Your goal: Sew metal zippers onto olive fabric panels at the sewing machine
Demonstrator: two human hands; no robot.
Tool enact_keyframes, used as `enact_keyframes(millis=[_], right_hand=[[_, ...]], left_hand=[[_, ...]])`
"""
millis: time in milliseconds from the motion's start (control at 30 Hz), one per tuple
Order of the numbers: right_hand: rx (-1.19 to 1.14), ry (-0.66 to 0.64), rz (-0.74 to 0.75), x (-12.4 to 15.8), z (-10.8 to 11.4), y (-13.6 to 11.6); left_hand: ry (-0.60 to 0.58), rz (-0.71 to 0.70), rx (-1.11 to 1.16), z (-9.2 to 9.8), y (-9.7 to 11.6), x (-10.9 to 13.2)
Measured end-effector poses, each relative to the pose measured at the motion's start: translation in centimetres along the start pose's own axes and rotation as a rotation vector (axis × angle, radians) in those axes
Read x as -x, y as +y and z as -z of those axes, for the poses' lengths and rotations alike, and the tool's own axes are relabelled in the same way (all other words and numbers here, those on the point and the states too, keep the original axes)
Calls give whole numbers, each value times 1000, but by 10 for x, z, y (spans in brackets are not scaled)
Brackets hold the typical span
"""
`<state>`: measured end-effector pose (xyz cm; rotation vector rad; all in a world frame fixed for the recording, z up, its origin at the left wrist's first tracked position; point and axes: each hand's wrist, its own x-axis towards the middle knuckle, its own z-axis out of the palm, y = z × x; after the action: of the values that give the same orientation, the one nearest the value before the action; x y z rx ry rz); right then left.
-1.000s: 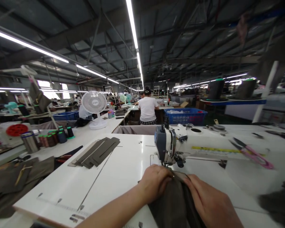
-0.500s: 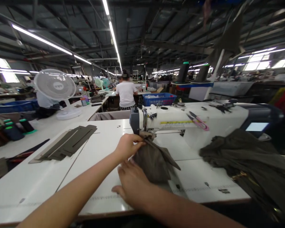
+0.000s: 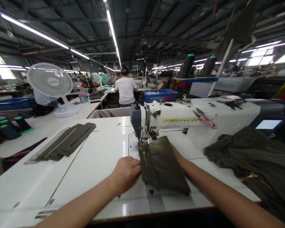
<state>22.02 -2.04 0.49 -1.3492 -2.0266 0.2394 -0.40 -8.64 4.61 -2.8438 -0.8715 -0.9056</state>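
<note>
The dark olive folded cloth panel (image 3: 165, 167) lies toward the white counter's (image 3: 109, 136) front edge; likely light, supple, best held by its side edges. The left hand's (image 3: 127, 172) fingers pinch its left edge; the right hand's (image 3: 178, 155) are hidden, their grip unclear.

The head view looks forward and down from close above the white sewing table (image 3: 104, 152).
</note>
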Motion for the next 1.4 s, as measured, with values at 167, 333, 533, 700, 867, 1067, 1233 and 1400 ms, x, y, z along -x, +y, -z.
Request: enact_keyframes(millis=[167,333,533,700,867,1067,1233,1400], right_hand=[[-37,62,-170,-15,11,46],[-58,68,-240,-9,7,32],[-21,102,-313,-7,8,23],[30,79,-260,-15,12,3],[350,-46,-198,-30,11,0],[567,-147,-142,-27,9,17],[530,-65,180,-17,10,-17],[155,-47,360,0,-19,-37]], left_hand=[[-150,18,66,4,4,13],[-189,294,-49,-11,-17,-13],[-336,315,-65,-17,-16,-14],[-342,283,-51,-10,-15,-12],[-309,230,-94,-14,-14,-14],[-291,255,-144,-19,-12,-14],[-309,280,-134,-17,-9,-14],[-264,320,-93,-20,-11,-11]])
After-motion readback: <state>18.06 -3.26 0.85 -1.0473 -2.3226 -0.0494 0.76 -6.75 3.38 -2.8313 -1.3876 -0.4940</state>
